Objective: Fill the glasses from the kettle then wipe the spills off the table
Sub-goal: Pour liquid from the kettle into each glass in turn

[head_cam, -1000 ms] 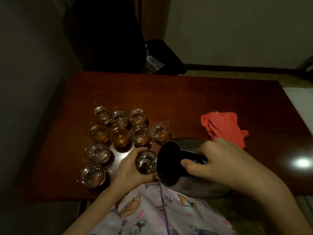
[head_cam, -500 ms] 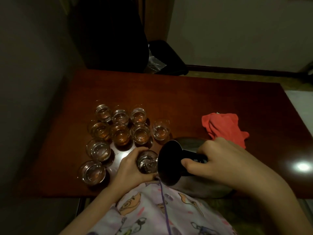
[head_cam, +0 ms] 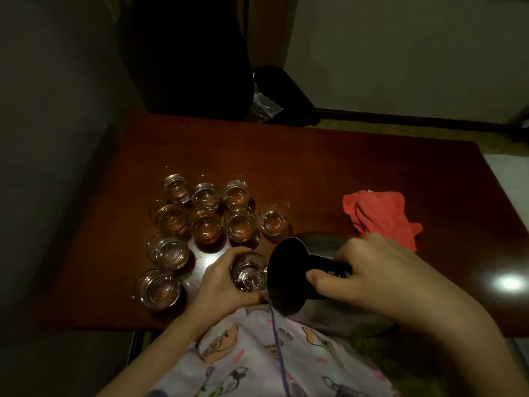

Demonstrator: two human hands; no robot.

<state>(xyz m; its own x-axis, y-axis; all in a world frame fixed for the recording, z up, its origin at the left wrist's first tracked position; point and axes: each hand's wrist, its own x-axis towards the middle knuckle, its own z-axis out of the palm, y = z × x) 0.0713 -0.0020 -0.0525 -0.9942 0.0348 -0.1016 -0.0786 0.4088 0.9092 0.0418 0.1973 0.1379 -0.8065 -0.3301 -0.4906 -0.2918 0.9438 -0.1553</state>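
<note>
My right hand (head_cam: 369,270) grips the black handle of a steel kettle (head_cam: 320,313), which is tipped to the left near the table's front edge. My left hand (head_cam: 220,282) holds a small clear glass (head_cam: 248,272) right beside the kettle's dark lid end; liquid shimmers inside it. Several more small glasses (head_cam: 204,224) stand in a cluster to the left and behind, most holding liquid. A red cloth (head_cam: 383,214) lies crumpled on the table behind my right hand.
The dark red wooden table (head_cam: 315,167) stretches away behind the glasses. A wet shiny patch (head_cam: 207,260) shows between the glasses and my left hand. A dark chair (head_cam: 186,53) and a black bin (head_cam: 283,96) stand beyond the far edge. A wall runs along the left.
Both hands, the glass and the kettle stay almost where they were. The view has shifted slightly.
</note>
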